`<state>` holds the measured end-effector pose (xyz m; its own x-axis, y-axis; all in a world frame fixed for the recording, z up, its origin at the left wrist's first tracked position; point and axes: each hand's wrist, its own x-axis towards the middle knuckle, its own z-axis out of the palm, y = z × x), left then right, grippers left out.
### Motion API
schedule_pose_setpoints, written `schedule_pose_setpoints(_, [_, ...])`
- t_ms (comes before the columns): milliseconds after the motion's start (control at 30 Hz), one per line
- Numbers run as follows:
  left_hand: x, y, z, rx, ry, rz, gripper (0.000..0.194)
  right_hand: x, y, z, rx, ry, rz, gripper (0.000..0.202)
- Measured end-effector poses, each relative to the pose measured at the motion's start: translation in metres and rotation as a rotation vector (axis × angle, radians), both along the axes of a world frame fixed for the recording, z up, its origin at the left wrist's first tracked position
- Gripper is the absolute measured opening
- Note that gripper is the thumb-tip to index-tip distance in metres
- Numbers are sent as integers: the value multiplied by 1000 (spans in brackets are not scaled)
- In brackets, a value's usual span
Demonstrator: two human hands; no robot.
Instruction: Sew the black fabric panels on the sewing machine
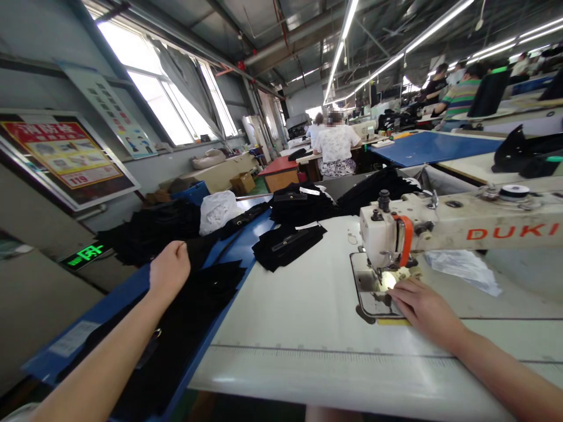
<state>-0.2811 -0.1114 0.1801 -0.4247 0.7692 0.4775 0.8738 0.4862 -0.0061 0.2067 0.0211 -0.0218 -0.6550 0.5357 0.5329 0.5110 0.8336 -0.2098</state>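
Observation:
My left hand [170, 271] is closed at the left, on the edge of dark fabric above the blue side table [229, 249]; the fabric seems pinched in its fingers. Black cloth pieces [193, 316] lie beneath my left forearm. On the right, my right hand [420, 308] rests beside the lit needle area of the white sewing machine [387, 225]. Its fingers are bent together near the metal needle plate [367, 281], and whatever they hold is too small to make out. A small stack of black pieces [288, 245] lies on the white worktable [281, 299].
More black pieces [303, 202] lie at the worktable's back, by a white plastic bag [217, 211]. Clear plastic [461, 269] sits under the machine arm. Ahead, a person in a white top [336, 143] sits facing away; other people are at the far right.

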Motion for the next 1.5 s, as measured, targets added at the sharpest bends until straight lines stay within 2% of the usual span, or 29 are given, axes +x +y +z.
schedule_pose_setpoints(67, [20,1,-1,35,56,1,44,0,0,0,-3,0,-5,25])
schedule_pose_setpoints(133, [50,3,-18,6,106,-90,39,-1,0,2,-11,1,-13,25])
schedule_pose_setpoints(200, [90,2,-52,-69,159,-267,35,-2,0,4,-20,-1,-19,25])
schedule_pose_setpoints(267, [137,-1,-97,-178,266,-546,44,-4,0,7,-29,-4,-29,23])
schedule_pose_setpoints(333, [189,-2,-141,-272,305,-768,50,-5,1,10,-37,-15,-57,23])
schedule_pose_setpoints(400, [235,0,-172,-267,287,-893,49,-6,3,14,-52,-40,-67,23])
schedule_pose_setpoints(467, [269,9,-185,-211,240,-981,44,-6,4,17,-67,-57,-60,22])
schedule_pose_setpoints(533, [287,22,-183,-141,183,-1054,35,-4,4,19,-75,-38,-73,19])
schedule_pose_setpoints(600, [290,35,-175,-80,113,-1101,30,1,-1,19,-81,14,-94,19])
schedule_pose_setpoints(667, [283,42,-168,-11,41,-1100,31,10,-7,16,-82,83,-112,20])
schedule_pose_setpoints(733, [271,46,-168,27,-1,-1034,35,23,-12,14,-79,143,-122,21])
schedule_pose_setpoints(800, [259,48,-174,-11,5,-956,44,41,-12,13,-75,179,-165,22])
schedule_pose_setpoints(900, [249,50,-188,-182,37,-932,53,71,3,17,-104,131,-376,25])
schedule_pose_setpoints(1000, [246,54,-195,-287,42,-933,56,96,27,26,-194,-72,-622,26])
schedule_pose_setpoints(1067, [245,57,-195,-300,36,-922,58,107,39,30,-218,-137,-672,26])
schedule_pose_setpoints(1167, [246,60,-193,-295,31,-911,58,112,47,33,-232,-176,-693,27])
schedule_pose_setpoints(1333, [247,59,-191,-303,14,-918,58,107,44,33,-249,-231,-754,25])
schedule_pose_setpoints(1500, [245,60,-195,-276,-8,-923,58,104,40,37,-228,-237,-797,25])
